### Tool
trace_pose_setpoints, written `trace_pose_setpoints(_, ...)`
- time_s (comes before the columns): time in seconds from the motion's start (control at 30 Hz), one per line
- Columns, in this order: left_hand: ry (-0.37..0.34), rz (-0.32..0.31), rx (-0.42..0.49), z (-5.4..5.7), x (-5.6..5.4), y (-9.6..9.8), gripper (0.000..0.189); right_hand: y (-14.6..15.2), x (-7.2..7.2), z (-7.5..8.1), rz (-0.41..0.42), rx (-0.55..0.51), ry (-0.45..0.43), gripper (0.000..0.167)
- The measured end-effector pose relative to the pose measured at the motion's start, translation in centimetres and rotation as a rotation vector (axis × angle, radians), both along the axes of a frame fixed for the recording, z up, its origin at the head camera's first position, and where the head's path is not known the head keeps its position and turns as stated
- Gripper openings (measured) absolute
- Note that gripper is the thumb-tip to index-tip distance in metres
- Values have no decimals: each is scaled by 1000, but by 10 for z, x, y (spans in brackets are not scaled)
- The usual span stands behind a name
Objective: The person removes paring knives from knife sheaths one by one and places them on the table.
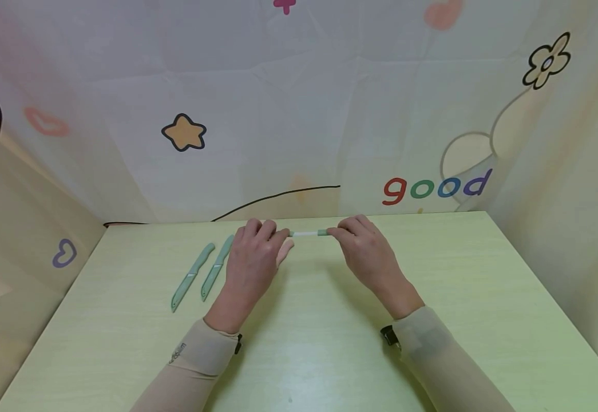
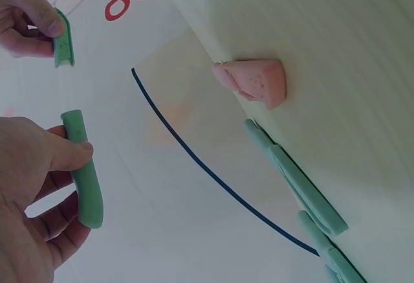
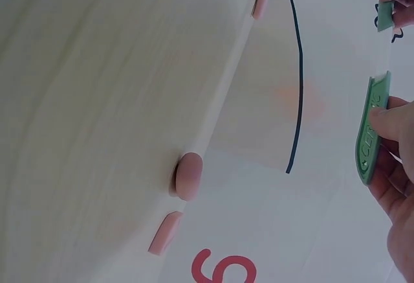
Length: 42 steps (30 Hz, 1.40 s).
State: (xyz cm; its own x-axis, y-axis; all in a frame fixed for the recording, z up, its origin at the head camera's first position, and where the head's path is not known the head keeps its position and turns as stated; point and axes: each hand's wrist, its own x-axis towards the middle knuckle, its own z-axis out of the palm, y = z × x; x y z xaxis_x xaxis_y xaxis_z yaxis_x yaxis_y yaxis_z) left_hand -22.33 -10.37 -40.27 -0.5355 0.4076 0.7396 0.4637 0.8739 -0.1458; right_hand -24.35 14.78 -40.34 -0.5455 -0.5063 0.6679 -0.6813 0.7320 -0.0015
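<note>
Above the far edge of the table, my left hand (image 1: 254, 254) grips the green handle (image 2: 90, 195) of a small knife. Opposite it, my right hand (image 1: 368, 252) pinches the knife's green sheath (image 3: 367, 144), which has raised lettering. A white blade (image 1: 306, 233) bridges the gap between handle and sheath, its far part hidden inside the sheath. Left of my left hand lie two green sheathed knives, an outer one (image 1: 192, 277) and an inner one (image 1: 216, 270) whose top end the hand partly covers.
A pink object (image 1: 285, 250) lies beside my left hand, partly hidden by it. The right wrist view has a rounded pink piece (image 3: 189, 177) and a flat pink piece (image 3: 165, 233) near the table's far edge. A printed curtain (image 1: 299, 131) hangs behind the table (image 1: 299, 355).
</note>
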Motion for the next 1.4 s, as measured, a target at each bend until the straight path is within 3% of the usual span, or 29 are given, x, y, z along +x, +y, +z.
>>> trace_pose_setpoints(0.83,-57,3,64,1,0,-4,27,9,-1,0,-1,-61,-46,24)
trace_pose_setpoints(1.4,-80,-3,127,2,-3,-3,25,15,-1,3,-27,-217,-139,20)
